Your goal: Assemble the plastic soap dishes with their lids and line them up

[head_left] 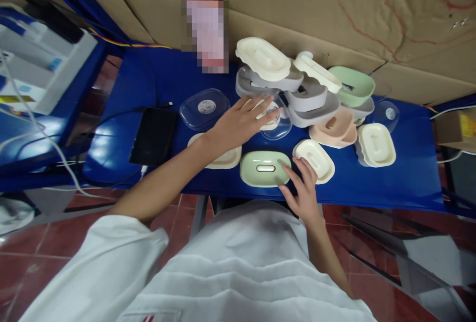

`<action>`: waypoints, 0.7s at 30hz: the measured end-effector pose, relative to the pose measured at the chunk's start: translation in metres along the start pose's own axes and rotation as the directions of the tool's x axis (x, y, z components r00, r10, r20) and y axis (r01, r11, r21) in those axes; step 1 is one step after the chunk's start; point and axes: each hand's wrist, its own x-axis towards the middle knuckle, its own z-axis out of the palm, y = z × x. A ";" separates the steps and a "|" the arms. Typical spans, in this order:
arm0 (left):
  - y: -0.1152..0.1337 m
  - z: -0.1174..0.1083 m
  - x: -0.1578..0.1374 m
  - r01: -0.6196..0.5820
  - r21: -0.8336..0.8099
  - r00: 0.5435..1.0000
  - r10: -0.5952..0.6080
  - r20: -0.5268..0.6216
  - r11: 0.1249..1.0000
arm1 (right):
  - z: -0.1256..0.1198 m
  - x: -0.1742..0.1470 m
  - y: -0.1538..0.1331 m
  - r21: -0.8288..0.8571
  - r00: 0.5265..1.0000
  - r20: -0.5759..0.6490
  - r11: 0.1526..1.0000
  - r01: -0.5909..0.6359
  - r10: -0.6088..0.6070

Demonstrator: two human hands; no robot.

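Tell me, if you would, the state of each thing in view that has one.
Front green dish: flat, no cream tray on top
Rear green dish: tilted, uncovered
Peach dish: uncovered
Clear lid nearest the phone: flat, off any dish
Black phone: flat, screen dark
Left hand: open, fingers spread
Right hand: open, at the front green dish

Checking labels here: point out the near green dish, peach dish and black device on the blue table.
Near green dish (266, 160), head view: its floor, just beyond the slot.
Peach dish (334, 134), head view: its body, below the brown patch.
Black device (153, 136), head view: middle of its dark face.
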 end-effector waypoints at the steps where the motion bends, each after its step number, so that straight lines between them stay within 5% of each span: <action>1: -0.003 0.002 0.001 -0.023 0.002 1.000 0.023 0.013 1.000 | 0.000 0.000 0.000 0.004 1.000 0.004 1.000 -0.009 0.009; 7: 0.002 -0.006 -0.026 -0.019 0.000 0.991 0.019 -0.130 1.000 | -0.001 0.004 -0.001 0.028 0.999 0.039 0.999 -0.030 0.029; 15: 0.089 -0.032 -0.088 0.012 0.115 0.936 0.029 -0.350 0.993 | -0.001 0.001 -0.011 0.095 0.989 -0.150 0.995 0.031 -0.017; 21: 0.125 -0.019 -0.102 0.034 0.033 0.940 -0.021 -0.341 0.999 | -0.009 0.015 -0.016 0.192 0.994 -0.050 0.976 0.102 -0.094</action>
